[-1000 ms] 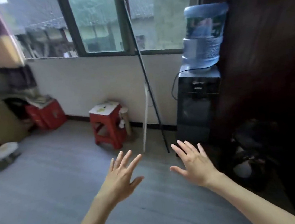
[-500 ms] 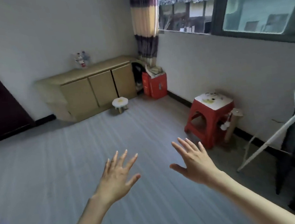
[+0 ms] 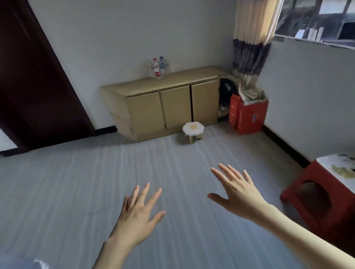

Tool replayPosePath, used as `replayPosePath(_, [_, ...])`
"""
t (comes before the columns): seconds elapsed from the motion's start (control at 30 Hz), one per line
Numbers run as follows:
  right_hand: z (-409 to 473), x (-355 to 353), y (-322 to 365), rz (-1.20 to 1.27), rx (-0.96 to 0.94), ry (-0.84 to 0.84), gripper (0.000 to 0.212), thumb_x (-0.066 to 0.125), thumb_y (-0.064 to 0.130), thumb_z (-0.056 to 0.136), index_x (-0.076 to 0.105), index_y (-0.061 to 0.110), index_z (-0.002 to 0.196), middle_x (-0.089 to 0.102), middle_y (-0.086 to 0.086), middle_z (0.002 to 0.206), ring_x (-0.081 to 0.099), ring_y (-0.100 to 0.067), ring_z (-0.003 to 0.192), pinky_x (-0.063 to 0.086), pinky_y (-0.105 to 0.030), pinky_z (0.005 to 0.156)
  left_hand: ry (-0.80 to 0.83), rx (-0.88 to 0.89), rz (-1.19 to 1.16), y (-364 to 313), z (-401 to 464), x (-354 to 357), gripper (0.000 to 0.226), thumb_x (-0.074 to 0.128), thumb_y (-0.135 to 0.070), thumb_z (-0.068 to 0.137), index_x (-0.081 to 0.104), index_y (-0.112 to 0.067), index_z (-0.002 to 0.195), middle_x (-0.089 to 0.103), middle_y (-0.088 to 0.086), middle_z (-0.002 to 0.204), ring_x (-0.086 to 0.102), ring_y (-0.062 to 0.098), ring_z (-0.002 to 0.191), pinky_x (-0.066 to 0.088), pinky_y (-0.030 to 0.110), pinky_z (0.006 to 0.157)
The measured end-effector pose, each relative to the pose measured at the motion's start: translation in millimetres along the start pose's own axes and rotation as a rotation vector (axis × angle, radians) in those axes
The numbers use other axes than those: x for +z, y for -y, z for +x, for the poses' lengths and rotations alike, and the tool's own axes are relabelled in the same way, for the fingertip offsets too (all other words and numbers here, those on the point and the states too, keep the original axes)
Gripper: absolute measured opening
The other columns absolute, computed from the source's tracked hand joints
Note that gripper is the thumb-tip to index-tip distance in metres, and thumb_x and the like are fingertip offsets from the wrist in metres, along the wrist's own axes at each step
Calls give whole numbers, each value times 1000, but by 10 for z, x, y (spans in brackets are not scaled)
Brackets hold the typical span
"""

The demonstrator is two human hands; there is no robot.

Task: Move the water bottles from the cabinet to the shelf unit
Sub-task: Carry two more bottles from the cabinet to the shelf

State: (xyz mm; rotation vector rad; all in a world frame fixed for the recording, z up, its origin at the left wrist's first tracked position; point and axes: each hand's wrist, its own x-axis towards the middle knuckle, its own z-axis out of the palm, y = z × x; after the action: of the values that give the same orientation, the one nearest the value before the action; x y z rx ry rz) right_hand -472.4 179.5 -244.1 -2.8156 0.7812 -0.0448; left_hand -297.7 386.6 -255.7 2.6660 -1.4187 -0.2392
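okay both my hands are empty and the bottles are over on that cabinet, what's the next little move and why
Probably walk forward across the grey floor toward the low tan three-door cabinet. The clear plastic water bottles stand on its top by the wall, far beyond the open left hand and right hand. Skirt the small white round stool standing in front of the doors.

Both forearms were bare to the frame's edge, the left hand (image 3: 138, 214) and right hand (image 3: 238, 191) wore no rings, and the fingernails were short.
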Motion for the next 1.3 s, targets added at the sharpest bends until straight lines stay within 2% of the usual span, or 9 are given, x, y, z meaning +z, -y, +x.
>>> replayPosePath(0.07, [403,50,-92,5,-15,27,77,30,66,84,3,30,146,4,2,157,1,-20,145,3,-49,117,20,-37,-31,102,358,40,74,9,-69,76,2,-38,142,-12,-2,155,-16,19,141,-5,36,114])
replayPosePath(0.1, [612,73,-143,9,-19,41,76,30,66,85,3,30,146,4,2,157,1,-20,145,3,-49,117,35,-51,-50,159,554,56,65,20,-63,86,2,-37,143,-14,-2,154,-18,18,141,-6,35,114])
replayPosePath(0.2, [1305,129,-320,12,-22,62,75,33,63,87,2,30,146,3,2,157,1,-20,145,3,-49,117,32,-69,-105,344,1212,103,58,32,-47,94,3,-36,143,-16,-3,154,-20,16,140,-8,35,114])
replayPosePath(0.33, [2425,97,-529,19,-4,50,74,34,63,87,4,30,146,5,2,157,2,-20,145,4,-49,117,42,-86,-141,638,2227,89,59,32,-47,93,-1,-39,142,-17,-4,154,-21,16,139,-7,38,115])
replayPosePath(0.57, [4221,-260,-790,63,-24,-58,72,37,59,88,9,28,146,9,3,157,4,-18,145,6,-46,118,-40,-42,-155,912,4070,-454,60,31,-45,94,-5,-38,142,-20,-3,153,-23,17,139,-7,39,115])
replayPosePath(0.77, [5553,-232,-1083,46,-7,-5,73,36,60,88,7,28,146,8,2,157,4,-19,145,6,-47,117,28,-40,-160,1209,5371,-518,60,31,-46,94,-5,-38,142,-22,-4,152,-25,16,138,-9,39,114])
replayPosePath(0.97, [7130,-233,-1458,50,-34,7,70,39,57,89,8,30,145,9,2,157,5,-20,145,7,-47,117,28,-90,-174,1621,6841,-581,59,30,-47,94,-3,-38,142,-19,-3,153,-23,17,139,-9,39,115])
replayPosePath(1.17, [8735,-451,-1632,51,-53,-14,77,31,67,83,9,28,146,10,4,156,7,-18,144,10,-45,116,-66,-112,-176,2023,8299,-1010,64,27,-60,87,3,-39,142,-13,-4,154,-18,17,140,-1,37,115])
replayPosePath(1.3, [9682,-562,-1572,55,-84,-26,72,39,58,87,9,28,146,11,4,156,7,-18,144,8,-44,116,-81,-127,-187,2356,9027,-1147,73,18,-68,77,2,-38,142,-12,-3,155,-17,17,141,-1,37,115])
